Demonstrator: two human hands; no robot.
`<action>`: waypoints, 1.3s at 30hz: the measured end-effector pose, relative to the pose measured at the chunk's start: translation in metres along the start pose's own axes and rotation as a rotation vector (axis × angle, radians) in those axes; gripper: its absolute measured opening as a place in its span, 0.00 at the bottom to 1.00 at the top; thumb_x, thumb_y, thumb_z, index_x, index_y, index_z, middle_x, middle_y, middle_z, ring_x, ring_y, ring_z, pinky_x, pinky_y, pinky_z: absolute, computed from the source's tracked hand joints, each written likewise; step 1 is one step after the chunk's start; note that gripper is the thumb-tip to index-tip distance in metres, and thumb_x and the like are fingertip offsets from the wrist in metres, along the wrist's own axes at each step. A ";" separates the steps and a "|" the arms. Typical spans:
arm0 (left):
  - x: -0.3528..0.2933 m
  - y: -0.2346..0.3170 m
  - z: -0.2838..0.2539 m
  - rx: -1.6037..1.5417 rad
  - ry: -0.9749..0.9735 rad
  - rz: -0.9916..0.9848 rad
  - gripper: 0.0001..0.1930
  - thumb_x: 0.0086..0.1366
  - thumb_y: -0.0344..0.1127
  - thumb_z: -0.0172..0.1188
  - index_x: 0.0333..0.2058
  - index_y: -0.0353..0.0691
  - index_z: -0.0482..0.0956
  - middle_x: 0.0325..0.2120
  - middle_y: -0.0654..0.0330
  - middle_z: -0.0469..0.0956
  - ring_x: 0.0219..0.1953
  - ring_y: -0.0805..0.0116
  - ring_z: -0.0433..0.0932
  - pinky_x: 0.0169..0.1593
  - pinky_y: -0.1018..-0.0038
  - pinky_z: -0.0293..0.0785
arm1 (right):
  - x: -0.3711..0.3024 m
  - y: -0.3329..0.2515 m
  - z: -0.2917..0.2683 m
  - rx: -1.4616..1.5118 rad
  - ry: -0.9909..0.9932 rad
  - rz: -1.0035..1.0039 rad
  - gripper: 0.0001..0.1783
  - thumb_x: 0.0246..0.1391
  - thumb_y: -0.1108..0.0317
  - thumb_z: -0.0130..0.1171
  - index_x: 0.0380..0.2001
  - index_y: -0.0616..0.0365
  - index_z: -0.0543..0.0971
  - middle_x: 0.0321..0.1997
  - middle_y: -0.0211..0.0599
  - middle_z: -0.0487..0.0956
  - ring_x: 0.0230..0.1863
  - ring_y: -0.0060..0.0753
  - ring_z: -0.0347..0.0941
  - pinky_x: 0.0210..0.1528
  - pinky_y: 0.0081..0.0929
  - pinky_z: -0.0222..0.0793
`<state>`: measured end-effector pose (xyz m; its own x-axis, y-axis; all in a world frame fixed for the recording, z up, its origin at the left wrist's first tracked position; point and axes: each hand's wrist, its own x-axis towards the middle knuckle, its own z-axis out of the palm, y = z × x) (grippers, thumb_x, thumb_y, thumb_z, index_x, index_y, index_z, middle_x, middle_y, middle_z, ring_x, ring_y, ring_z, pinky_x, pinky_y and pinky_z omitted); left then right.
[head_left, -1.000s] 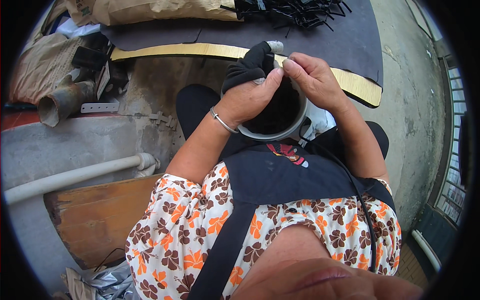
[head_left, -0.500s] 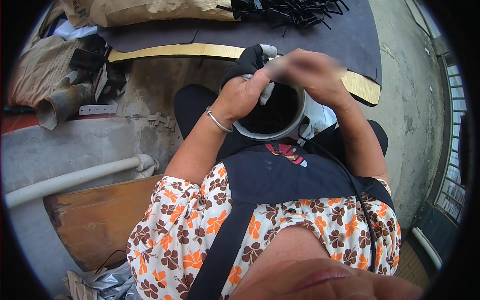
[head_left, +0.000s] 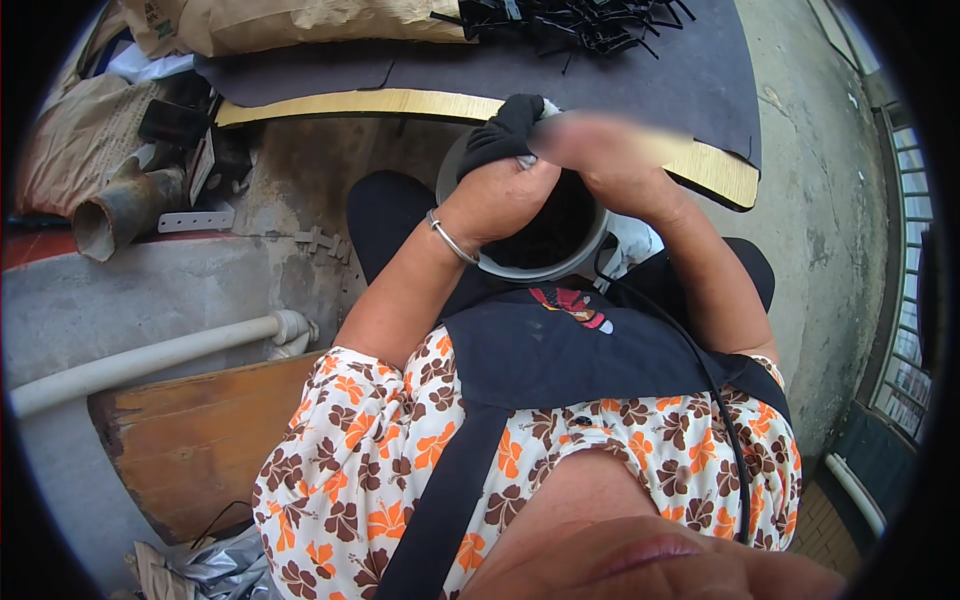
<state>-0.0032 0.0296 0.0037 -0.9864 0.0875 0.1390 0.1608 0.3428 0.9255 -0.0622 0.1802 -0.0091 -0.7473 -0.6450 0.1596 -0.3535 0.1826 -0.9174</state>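
Note:
A grey bucket (head_left: 545,272) with dark contents (head_left: 548,235) stands between my knees. Over its far part my two hands meet. My left hand (head_left: 508,192) has a bare wrist and thumb side, while black and grey glove-like cloth (head_left: 503,132) covers its fingers, which curl inward. My right hand (head_left: 618,165) comes in from the right with its fingers closed against the left fingertips. A blur lies over the right fingers, and whatever is pinched between the hands is hidden.
Just beyond the hands is a dark-topped table (head_left: 640,95) with a yellow edge. Many thin black pieces (head_left: 590,25) lie in a heap on it, beside brown paper packaging (head_left: 300,20). A rusty pipe piece (head_left: 120,210) and a white pipe (head_left: 150,360) are at the left.
My left hand has turned and shifted slightly right, in over the bucket. The grey fingertip that stuck up is now mostly hidden. My right hand has dropped slightly and stays against the left.

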 end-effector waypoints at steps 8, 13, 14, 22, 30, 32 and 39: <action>-0.009 -0.009 -0.020 0.593 -0.025 0.247 0.12 0.56 0.38 0.52 0.35 0.37 0.73 0.28 0.50 0.75 0.32 0.52 0.74 0.37 0.64 0.69 | 0.005 -0.004 -0.027 -0.388 0.287 -0.098 0.15 0.56 0.61 0.52 0.26 0.64 0.73 0.15 0.36 0.65 0.19 0.27 0.61 0.25 0.22 0.62; -0.004 -0.008 -0.020 0.730 0.009 0.243 0.11 0.55 0.39 0.54 0.33 0.37 0.75 0.28 0.51 0.75 0.32 0.53 0.74 0.38 0.64 0.69 | 0.023 0.048 -0.070 -0.945 0.666 -0.033 0.10 0.53 0.62 0.54 0.33 0.55 0.77 0.23 0.42 0.75 0.25 0.43 0.73 0.29 0.31 0.69; -0.005 -0.008 -0.019 0.732 0.045 0.219 0.11 0.55 0.39 0.54 0.31 0.38 0.75 0.28 0.51 0.75 0.32 0.54 0.74 0.39 0.64 0.69 | 0.024 0.047 -0.068 -0.942 0.662 -0.040 0.10 0.53 0.62 0.54 0.33 0.55 0.77 0.23 0.42 0.75 0.25 0.43 0.73 0.29 0.31 0.69; -0.012 -0.032 -0.029 0.833 -0.111 0.298 0.09 0.54 0.37 0.56 0.32 0.41 0.78 0.27 0.55 0.76 0.31 0.56 0.74 0.36 0.65 0.70 | 0.001 0.021 -0.064 -0.801 0.512 -0.163 0.06 0.51 0.67 0.54 0.27 0.58 0.74 0.21 0.41 0.73 0.22 0.38 0.70 0.26 0.28 0.65; 0.002 0.008 -0.014 0.359 0.121 0.494 0.17 0.53 0.26 0.62 0.43 0.39 0.75 0.38 0.55 0.77 0.42 0.63 0.76 0.45 0.72 0.71 | -0.008 0.005 -0.050 -0.014 0.070 -0.002 0.10 0.55 0.67 0.51 0.23 0.60 0.71 0.18 0.17 0.61 0.21 0.12 0.54 0.22 0.17 0.52; 0.003 0.012 -0.017 0.400 0.016 0.567 0.18 0.53 0.26 0.62 0.45 0.38 0.74 0.38 0.56 0.77 0.41 0.64 0.76 0.44 0.73 0.71 | -0.007 0.004 -0.043 0.151 -0.041 0.088 0.09 0.56 0.66 0.51 0.25 0.58 0.72 0.18 0.15 0.62 0.21 0.11 0.55 0.22 0.14 0.52; 0.000 0.003 -0.016 -0.511 -0.052 -0.107 0.16 0.59 0.33 0.59 0.45 0.35 0.71 0.31 0.65 0.76 0.33 0.81 0.72 0.36 0.83 0.70 | -0.011 0.000 -0.023 0.090 0.180 -0.050 0.10 0.52 0.68 0.57 0.37 0.60 0.72 0.25 0.20 0.67 0.22 0.12 0.57 0.24 0.12 0.55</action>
<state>-0.0032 0.0156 0.0126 -0.9914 0.1274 0.0286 0.0097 -0.1469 0.9891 -0.0671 0.2041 -0.0024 -0.8216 -0.5067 0.2611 -0.3472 0.0814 -0.9343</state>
